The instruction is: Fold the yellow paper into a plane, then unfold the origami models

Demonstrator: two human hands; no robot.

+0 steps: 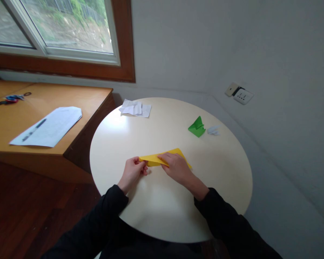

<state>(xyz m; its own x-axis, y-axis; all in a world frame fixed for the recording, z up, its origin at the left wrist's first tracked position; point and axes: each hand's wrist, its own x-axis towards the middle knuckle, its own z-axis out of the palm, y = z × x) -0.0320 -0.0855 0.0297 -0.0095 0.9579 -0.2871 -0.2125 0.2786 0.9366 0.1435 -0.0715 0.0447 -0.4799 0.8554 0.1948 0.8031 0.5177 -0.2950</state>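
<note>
A folded sheet of yellow paper (154, 158) lies on the round table, one layer raised over another at its left end. My left hand (133, 171) pinches that left end between thumb and fingers. Across the right part of the paper lies my right hand (176, 167), fingers over the top and thumb at the near edge, gripping it. The paper's right corner shows beyond the knuckles; the part under the palm is hidden. Farther back are a folded green paper piece (197, 126) and, beside it, a small folded white paper piece (213, 130).
Creased white papers (135, 108) rest at the round white table's (162, 208) back left edge. On the wooden desk (97, 97) at left are white sheets (56, 122), a pen (34, 129) and scissors (14, 98). A wall socket (243, 95) is at right.
</note>
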